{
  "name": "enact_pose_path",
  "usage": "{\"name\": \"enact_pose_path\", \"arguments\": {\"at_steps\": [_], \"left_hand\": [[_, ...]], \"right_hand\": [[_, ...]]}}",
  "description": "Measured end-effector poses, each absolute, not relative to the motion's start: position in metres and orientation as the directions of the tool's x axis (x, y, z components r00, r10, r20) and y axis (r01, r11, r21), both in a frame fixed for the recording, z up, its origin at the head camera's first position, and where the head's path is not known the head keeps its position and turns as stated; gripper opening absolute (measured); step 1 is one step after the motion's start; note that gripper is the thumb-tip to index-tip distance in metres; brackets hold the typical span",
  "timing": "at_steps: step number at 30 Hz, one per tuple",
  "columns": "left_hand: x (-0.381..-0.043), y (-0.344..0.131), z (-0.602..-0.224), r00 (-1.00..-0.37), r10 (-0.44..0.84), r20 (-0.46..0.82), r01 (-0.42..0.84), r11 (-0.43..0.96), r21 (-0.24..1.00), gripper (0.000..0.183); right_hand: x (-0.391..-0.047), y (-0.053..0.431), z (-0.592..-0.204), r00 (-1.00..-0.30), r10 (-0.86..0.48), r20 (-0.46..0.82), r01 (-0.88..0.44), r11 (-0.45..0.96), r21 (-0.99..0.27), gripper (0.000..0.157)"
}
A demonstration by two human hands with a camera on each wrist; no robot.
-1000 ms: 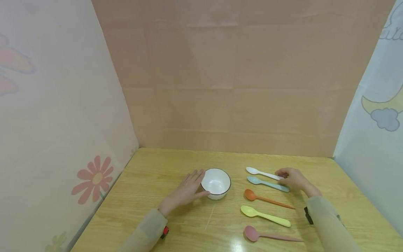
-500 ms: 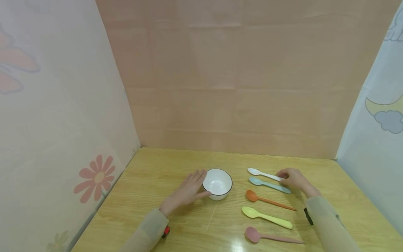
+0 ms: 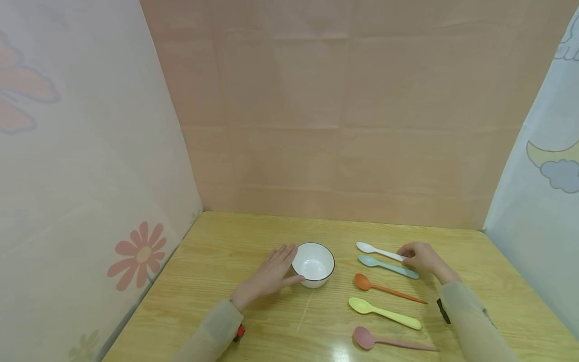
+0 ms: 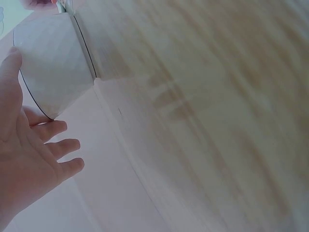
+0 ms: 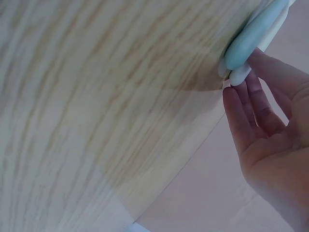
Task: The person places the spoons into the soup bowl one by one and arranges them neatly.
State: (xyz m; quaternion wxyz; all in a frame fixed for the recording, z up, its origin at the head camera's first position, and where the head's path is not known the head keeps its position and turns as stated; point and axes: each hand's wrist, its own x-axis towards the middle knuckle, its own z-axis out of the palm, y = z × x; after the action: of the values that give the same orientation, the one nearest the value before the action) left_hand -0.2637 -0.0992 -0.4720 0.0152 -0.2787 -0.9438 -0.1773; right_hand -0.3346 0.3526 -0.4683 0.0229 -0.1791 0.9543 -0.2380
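A white bowl with a dark rim stands near the middle of the wooden table. My left hand is at its left side, thumb and fingers spread and mostly straight along the rim. In the left wrist view the thumb lies on the bowl wall. At the right my right hand pinches the handle end of a white spoon, whose bowl end points left. The right wrist view shows that handle tip between thumb and fingers, right beside the light blue spoon.
Below the white spoon, the light blue spoon, an orange spoon, a yellow spoon and a pink spoon lie in a column on the table. A peach-coloured sheet hangs behind, with printed white sheets at both sides.
The whole head view has shifted slightly to the right. Both hands, the bowl and the spoons keep their places relative to one another.
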Motion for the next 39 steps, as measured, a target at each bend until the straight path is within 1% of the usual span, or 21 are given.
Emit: {"name": "enact_pose_path", "arguments": {"at_steps": [11,17,28,39], "left_hand": [[-0.263,-0.100,-0.470,-0.845,0.520,0.124,0.529,0.781,0.331,0.087],[-0.262,-0.099,-0.469,-0.846,0.517,0.131,0.529,0.782,0.331,0.086],[-0.262,-0.100,-0.472,-0.843,0.521,0.131,0.533,0.782,0.322,0.086],[-0.263,-0.100,-0.472,-0.841,0.522,0.141,0.536,0.771,0.343,0.086]], "right_hand": [[-0.333,0.352,-0.468,-0.931,-0.362,0.052,-0.348,0.829,-0.437,0.017],[-0.332,0.351,-0.466,-0.931,-0.363,0.037,-0.343,0.834,-0.432,0.016],[-0.331,0.353,-0.465,-0.928,-0.371,0.018,-0.341,0.832,-0.438,0.018],[-0.329,0.351,-0.452,-0.917,-0.399,0.019,-0.365,0.817,-0.448,0.022]]}}
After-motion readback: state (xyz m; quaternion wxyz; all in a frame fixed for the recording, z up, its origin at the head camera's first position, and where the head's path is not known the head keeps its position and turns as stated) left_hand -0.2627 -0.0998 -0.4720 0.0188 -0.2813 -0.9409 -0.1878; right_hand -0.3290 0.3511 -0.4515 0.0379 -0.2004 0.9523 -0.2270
